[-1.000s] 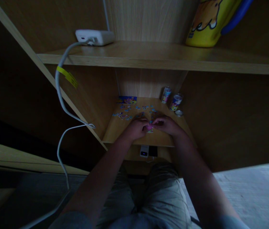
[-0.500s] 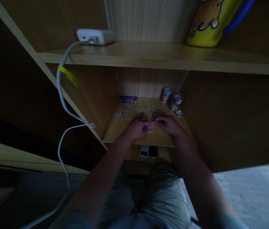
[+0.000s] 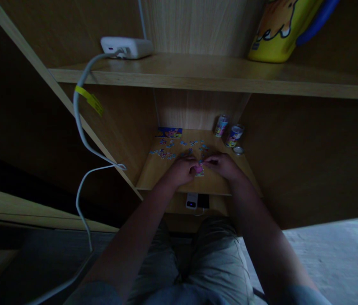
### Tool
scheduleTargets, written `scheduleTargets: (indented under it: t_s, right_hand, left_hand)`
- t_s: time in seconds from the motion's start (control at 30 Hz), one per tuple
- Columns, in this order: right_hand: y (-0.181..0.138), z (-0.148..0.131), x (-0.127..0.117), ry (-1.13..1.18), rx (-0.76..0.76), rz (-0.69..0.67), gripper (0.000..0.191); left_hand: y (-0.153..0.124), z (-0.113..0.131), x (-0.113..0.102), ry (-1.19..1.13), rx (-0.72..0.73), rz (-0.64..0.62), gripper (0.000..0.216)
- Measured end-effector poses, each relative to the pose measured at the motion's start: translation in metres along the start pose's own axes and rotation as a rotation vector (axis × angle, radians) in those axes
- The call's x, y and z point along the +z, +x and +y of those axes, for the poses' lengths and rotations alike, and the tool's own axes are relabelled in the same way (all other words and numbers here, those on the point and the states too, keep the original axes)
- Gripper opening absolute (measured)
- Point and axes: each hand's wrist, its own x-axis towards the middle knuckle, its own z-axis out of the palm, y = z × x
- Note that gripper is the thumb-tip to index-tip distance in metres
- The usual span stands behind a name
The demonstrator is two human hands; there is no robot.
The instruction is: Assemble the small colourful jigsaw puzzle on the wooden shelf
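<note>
A small, partly joined jigsaw puzzle [image 3: 199,170] with a pink area lies near the front edge of the lower shelf. My left hand [image 3: 183,170] is curled at its left side, with fingertips against the pink part. From the right, my right hand [image 3: 225,165] reaches in with thumb and forefinger pinched at the puzzle's upper edge; dim light hides the tiny thing between them. Loose jigsaw pieces [image 3: 162,153] are scattered beyond my hands, mostly to the left. Behind them lies a colourful picture card [image 3: 170,132].
Two printed cans [image 3: 221,126] [image 3: 234,135] stand at the back right, beside a round lid [image 3: 238,150]. A white charger [image 3: 126,47] and a yellow jug [image 3: 270,42] sit on the upper shelf. A cable [image 3: 80,123] hangs at left. A power bank [image 3: 192,201] lies below.
Both hands stay at the puzzle with almost no movement. The whole view has shifted very slightly.
</note>
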Motion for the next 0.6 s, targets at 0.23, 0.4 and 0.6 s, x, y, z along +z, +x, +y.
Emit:
scheduleTargets:
  t_s: [0.23, 0.4, 0.6]
  right_hand:
    - [0.0017, -0.008, 0.0005, 0.027, -0.039, -0.028, 0.022]
    - [0.0036, -0.0088, -0.0002, 0.029, -0.042, -0.025, 0.025]
    - [0.0025, -0.007, 0.001, 0.068, -0.056, -0.048, 0.023]
  left_hand:
    - [0.001, -0.0023, 0.0003, 0.047, -0.008, -0.03, 0.024]
    - [0.001, -0.0022, 0.0005, 0.048, -0.026, -0.042, 0.022]
    - [0.0014, -0.0019, -0.0007, 0.035, -0.017, -0.045, 0.023]
